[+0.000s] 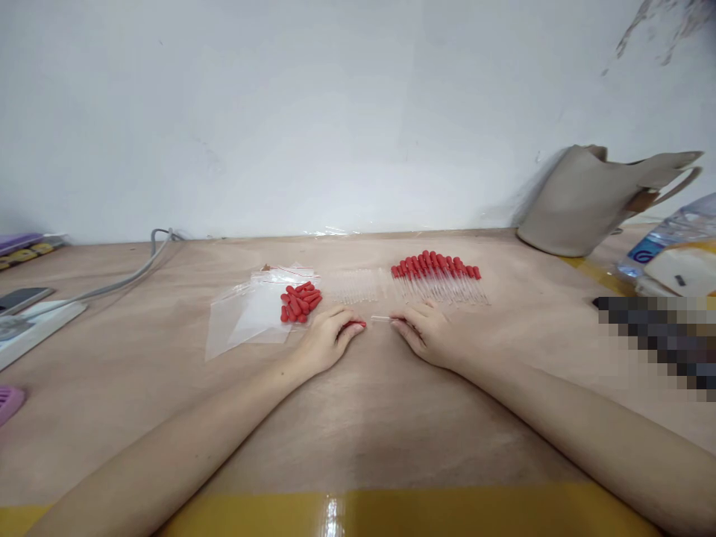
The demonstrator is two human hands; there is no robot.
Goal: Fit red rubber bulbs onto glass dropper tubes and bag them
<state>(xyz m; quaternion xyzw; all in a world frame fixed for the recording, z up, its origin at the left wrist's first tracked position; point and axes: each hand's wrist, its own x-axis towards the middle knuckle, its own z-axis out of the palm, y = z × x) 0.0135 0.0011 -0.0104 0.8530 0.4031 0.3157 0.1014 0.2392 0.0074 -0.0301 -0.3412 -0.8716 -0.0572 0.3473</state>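
Observation:
Between the fingers and thumb of my left hand (329,341) is a red rubber dropper bulb (358,324), mostly covered by the fingers. My right hand (429,335) pinches a thin clear dropper tube (381,319), whose free end points left at the bulb. A small gap separates the two pieces. Loose red bulbs (300,304) lie in a pile just left of my left hand, on clear plastic bags (246,324). Behind the hands, bare clear tubes (353,286) lie in a row. Several droppers with red bulbs fitted (439,270) lie side by side beyond my right hand.
A beige bag (576,201) stands against the wall at the back right, near a plastic bottle (665,239). On the left are a grey cable (131,276), a white power strip (48,328) and a phone (25,298). Yellow tape (358,511) runs along the table's front edge.

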